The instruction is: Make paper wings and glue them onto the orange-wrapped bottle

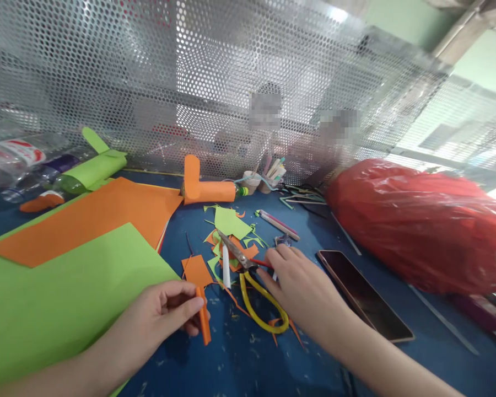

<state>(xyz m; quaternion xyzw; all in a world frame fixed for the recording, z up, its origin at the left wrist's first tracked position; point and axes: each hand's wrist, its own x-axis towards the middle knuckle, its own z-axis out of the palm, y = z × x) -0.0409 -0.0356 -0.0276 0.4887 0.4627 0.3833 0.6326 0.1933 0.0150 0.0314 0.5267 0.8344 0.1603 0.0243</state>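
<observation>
My left hand (pixel 169 311) pinches a small rolled tube of orange paper (pixel 204 320) between thumb and fingers, just above the blue table. Closed around the red handle of a pair of scissors (pixel 240 256) is my right hand (pixel 291 273); its palm side is hidden. The blades point away and to the left, over paper scraps. A yellow loop (pixel 284 325), seemingly the other scissor handle, lies below the pivot. Beside the blades are a white stick-like piece (pixel 226 267) and an orange paper rectangle (pixel 197 270). Green scraps (pixel 231 221) lie beyond.
Green (pixel 86 286) and orange sheets (pixel 95 220) cover the left. Behind stand an orange-wrapped bottle (pixel 215 191), a green-wrapped bottle (pixel 95 170) and cups of pens (pixel 252 182). At right are a phone (pixel 364 295) and a red plastic bag (pixel 417 226). A perforated metal screen (pixel 149 71) rises behind.
</observation>
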